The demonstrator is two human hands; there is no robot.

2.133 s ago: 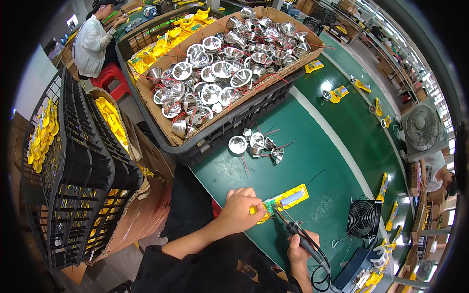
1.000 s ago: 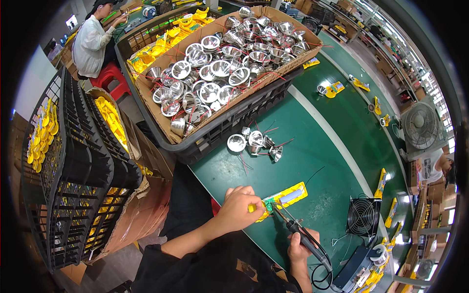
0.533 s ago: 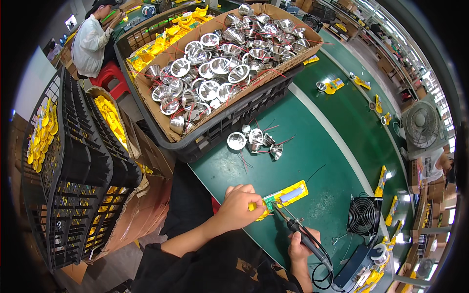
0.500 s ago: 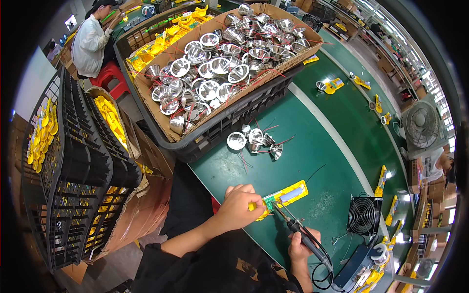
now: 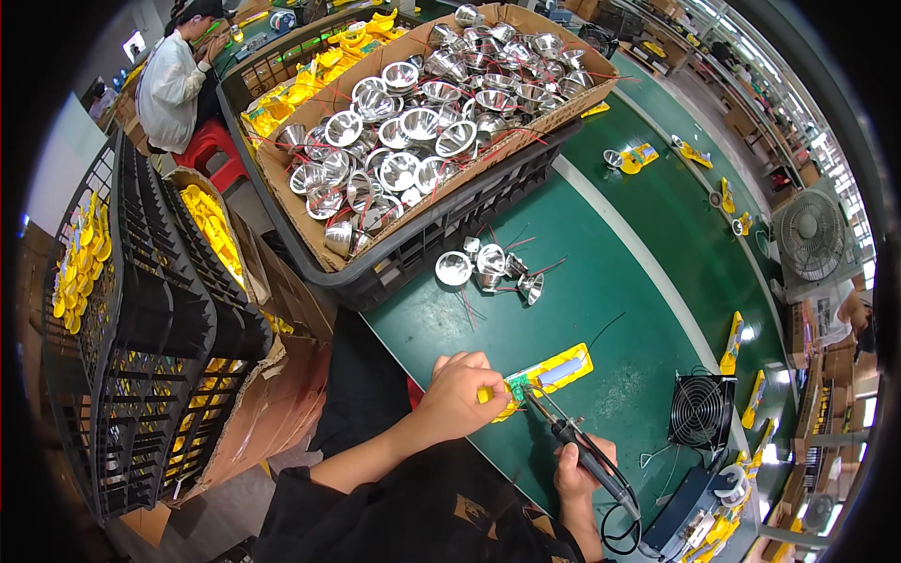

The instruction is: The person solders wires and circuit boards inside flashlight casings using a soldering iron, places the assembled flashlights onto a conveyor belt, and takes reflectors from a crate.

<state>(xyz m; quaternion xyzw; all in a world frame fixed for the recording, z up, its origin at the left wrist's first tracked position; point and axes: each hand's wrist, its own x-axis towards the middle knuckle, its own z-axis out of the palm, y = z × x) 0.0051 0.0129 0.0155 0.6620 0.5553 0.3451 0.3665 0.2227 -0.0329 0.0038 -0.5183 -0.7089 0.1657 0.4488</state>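
A long yellow plastic housing [image 5: 574, 356] lies on the green bench in front of me, holding a lilac-blue cylinder [image 5: 560, 372] and a small green circuit board [image 5: 519, 386]. My left hand [image 5: 462, 396] is closed at the housing's near left end, thumb and fingertips pinched there; whether a thin wire is also between them is hidden. In my right hand [image 5: 579, 469] is a soldering iron [image 5: 591, 461], gripped by its dark handle. Its tip is at the circuit board, touching or just above it. A thin dark wire sticks out past the housing's far end.
Several silvery reflector cups [image 5: 490, 266] with red wires lie beyond the housing. More fill a cardboard box [image 5: 441, 208] on a black crate. Right stand a small black fan [image 5: 701, 413], a dark blue box unit [image 5: 683, 514] and a solder spool [image 5: 733, 489]. Yellow parts line the conveyor [image 5: 648, 206].
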